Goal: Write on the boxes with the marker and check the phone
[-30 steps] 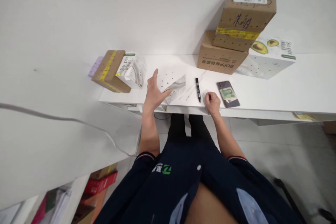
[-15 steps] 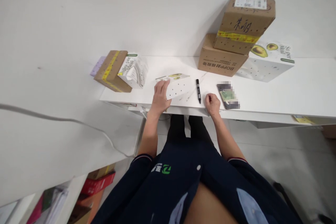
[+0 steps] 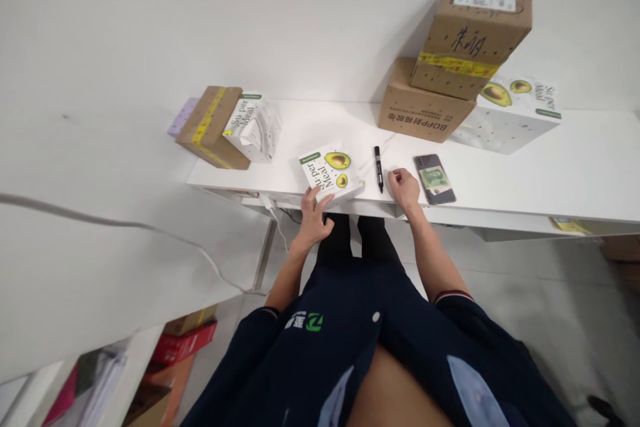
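A small white box (image 3: pixel 320 163) with avocado pictures and "Su-per Meal" lettering sits at the desk's front edge, its printed face turned up. My left hand (image 3: pixel 315 219) is at its near edge, with spread fingers touching the box and the thumb apart from it. Curled on the desk, my right hand (image 3: pixel 405 189) shows nothing in its fingers. Just left of that hand lies a black marker (image 3: pixel 379 169). On its other side is a phone (image 3: pixel 440 196) with a green banknote (image 3: pixel 435 177) on its back.
On the white desk (image 3: pixel 525 190), a taped brown carton (image 3: pixel 213 127) and a white box (image 3: pixel 255 130) stand at left. Two stacked cartons (image 3: pixel 425 107) and a larger avocado box (image 3: pixel 510 123) stand at right. A cable (image 3: pixel 125 221) crosses the left side.
The small white box has turned so that its printed face shows. My left hand has shifted from its upper left side to its near edge. My right hand has barely moved.
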Available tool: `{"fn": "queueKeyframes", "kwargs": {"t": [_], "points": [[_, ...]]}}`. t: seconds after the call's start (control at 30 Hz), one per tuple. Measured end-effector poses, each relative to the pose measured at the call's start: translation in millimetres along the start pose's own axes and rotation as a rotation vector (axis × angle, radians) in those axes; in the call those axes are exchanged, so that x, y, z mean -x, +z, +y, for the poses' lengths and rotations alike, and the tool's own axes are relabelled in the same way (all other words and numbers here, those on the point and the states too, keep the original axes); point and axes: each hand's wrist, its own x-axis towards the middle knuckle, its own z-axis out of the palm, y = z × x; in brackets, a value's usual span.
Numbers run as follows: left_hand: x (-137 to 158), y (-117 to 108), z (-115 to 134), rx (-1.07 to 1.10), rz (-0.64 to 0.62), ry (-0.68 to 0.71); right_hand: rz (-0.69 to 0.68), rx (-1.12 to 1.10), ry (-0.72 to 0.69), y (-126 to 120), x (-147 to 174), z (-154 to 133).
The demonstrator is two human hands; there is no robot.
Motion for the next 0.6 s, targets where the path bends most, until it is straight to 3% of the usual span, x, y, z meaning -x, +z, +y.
{"fn": "queueKeyframes", "kwargs": {"t": [0.1, 0.23, 0.33, 0.43, 0.6], "points": [[-2.1, -3.4, 8.0, 0.154, 0.046, -0.09, -0.111, 0.132, 0.044, -4.0, -9.3, -17.7], [-6.4, 1.7, 17.0, 0.399, 0.31, -0.526, -0.234, 0.308, 0.001, -0.8, -17.0, -35.6], [-13.5, 5.3, 17.3, 0.616, 0.302, -0.827, -0.303, 0.319, -0.011, 2.5, -21.5, -36.6], [-21.2, 4.0, 14.1, 0.817, 0.209, -0.921, -0.259, 0.127, -0.033, 2.1, -25.7, -30.8], [-27.7, 1.0, 14.8, 0.883, 0.216, -0.917, -0.008, -0.619, -0.015, -8.5, -21.3, -41.2]]}}
